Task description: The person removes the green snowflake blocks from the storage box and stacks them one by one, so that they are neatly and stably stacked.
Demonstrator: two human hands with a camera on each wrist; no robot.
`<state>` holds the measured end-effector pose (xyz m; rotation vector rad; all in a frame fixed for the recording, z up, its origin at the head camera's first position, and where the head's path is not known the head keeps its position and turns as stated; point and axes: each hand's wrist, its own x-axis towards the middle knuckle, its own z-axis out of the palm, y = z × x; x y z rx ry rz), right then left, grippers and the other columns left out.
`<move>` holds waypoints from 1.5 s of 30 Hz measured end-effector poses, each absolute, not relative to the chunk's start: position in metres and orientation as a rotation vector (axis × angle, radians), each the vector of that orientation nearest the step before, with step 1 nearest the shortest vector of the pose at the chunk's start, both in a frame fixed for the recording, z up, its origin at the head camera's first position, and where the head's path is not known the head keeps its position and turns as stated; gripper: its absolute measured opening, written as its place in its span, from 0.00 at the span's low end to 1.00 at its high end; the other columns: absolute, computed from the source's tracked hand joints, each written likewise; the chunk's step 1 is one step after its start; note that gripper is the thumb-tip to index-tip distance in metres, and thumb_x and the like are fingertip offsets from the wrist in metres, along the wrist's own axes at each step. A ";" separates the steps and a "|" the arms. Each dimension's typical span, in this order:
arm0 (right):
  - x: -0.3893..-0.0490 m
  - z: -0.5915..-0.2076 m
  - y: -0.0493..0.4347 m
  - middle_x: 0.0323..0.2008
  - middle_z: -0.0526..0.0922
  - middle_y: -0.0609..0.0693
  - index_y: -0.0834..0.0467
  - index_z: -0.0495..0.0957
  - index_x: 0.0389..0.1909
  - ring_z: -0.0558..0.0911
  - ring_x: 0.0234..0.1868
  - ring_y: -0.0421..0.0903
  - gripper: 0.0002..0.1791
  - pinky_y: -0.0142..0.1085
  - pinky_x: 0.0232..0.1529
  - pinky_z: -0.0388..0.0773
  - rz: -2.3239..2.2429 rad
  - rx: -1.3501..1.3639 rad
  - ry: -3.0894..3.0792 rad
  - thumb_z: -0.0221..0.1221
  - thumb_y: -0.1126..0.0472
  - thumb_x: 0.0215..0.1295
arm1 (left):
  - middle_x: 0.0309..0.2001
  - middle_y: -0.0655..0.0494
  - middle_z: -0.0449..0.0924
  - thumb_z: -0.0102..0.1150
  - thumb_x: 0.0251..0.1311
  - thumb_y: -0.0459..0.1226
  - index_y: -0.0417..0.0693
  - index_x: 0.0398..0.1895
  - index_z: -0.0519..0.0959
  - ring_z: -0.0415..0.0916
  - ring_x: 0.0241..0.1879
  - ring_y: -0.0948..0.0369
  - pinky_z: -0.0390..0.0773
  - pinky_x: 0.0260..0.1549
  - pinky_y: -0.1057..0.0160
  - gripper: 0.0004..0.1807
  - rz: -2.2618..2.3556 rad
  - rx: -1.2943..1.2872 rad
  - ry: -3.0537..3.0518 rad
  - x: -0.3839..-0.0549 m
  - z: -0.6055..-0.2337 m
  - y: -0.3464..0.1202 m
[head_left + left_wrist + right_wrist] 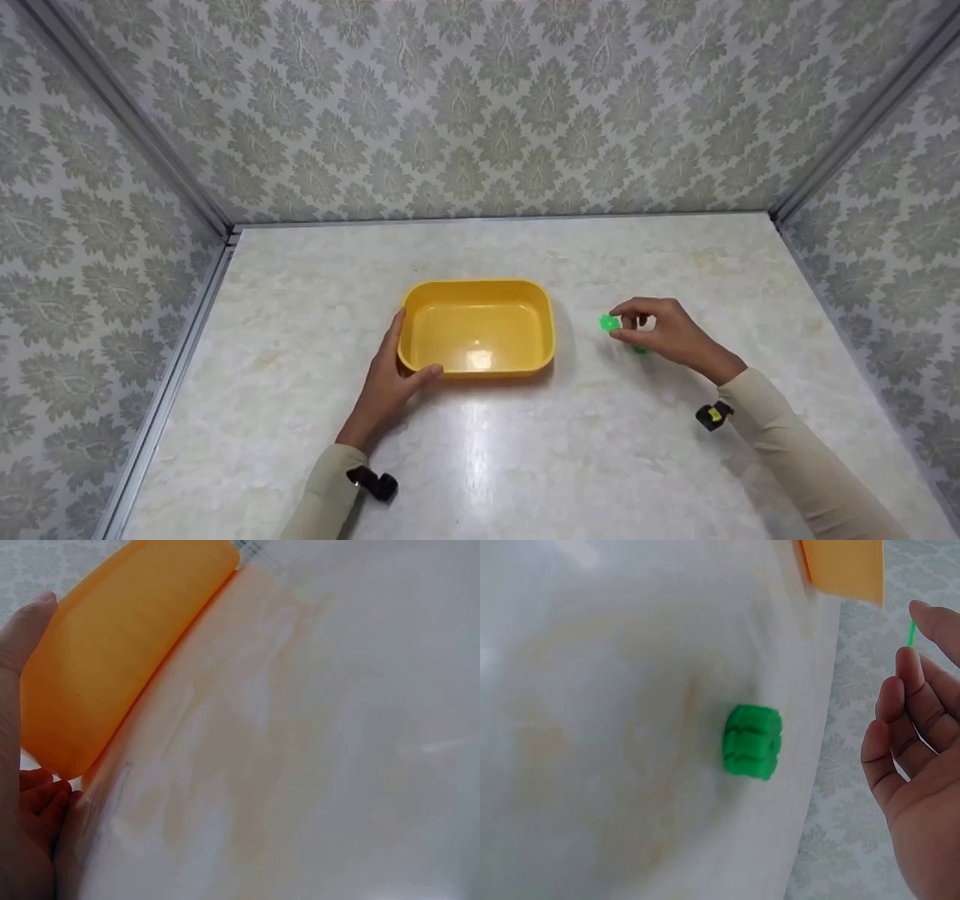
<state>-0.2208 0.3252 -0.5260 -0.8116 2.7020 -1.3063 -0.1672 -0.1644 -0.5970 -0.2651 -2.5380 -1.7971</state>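
Note:
A yellow rectangular plastic container [480,324] with rounded corners stands on the table, nothing inside it. My left hand [388,386] grips its near left corner, thumb at the front rim and fingers along the left side. To the right of the container, my right hand [667,330] pinches a thin green flower-shaped disc [609,323] between thumb and index finger, above the table. Beneath that hand, a short green stack of similar scalloped pieces [751,742] sits on the tabletop. In the head view the right hand mostly hides this stack.
The pale marbled table [300,300] meets patterned wallpaper panels [465,112] at the back and both sides. Metal frame rails [180,337] run along the left edge. Each wrist carries a small black camera [712,415] on a strap.

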 end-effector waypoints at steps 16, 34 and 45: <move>-0.204 -0.545 0.353 0.33 0.87 0.46 0.54 0.92 0.53 0.81 0.37 0.43 0.13 0.34 0.43 0.77 -1.320 -0.557 2.775 0.76 0.60 0.69 | 0.90 0.53 0.48 0.81 0.65 0.48 0.62 0.93 0.45 0.51 0.87 0.52 0.52 0.84 0.46 0.64 -1.789 -0.260 -2.530 -0.164 -0.599 -0.163; -0.200 -0.559 0.377 0.34 0.87 0.46 0.61 0.90 0.53 0.84 0.35 0.41 0.14 0.28 0.39 0.80 -1.253 -0.492 2.825 0.76 0.63 0.69 | 0.89 0.54 0.50 0.81 0.63 0.52 0.60 0.93 0.45 0.51 0.86 0.54 0.52 0.84 0.47 0.65 -1.797 -0.273 -2.522 -0.165 -0.598 -0.163; -0.204 -0.562 0.375 0.34 0.87 0.46 0.61 0.90 0.52 0.84 0.35 0.40 0.14 0.28 0.40 0.81 -1.210 -0.495 2.820 0.76 0.63 0.69 | 0.89 0.55 0.51 0.82 0.63 0.52 0.62 0.93 0.46 0.53 0.86 0.54 0.55 0.83 0.48 0.65 -1.805 -0.265 -2.507 -0.166 -0.599 -0.164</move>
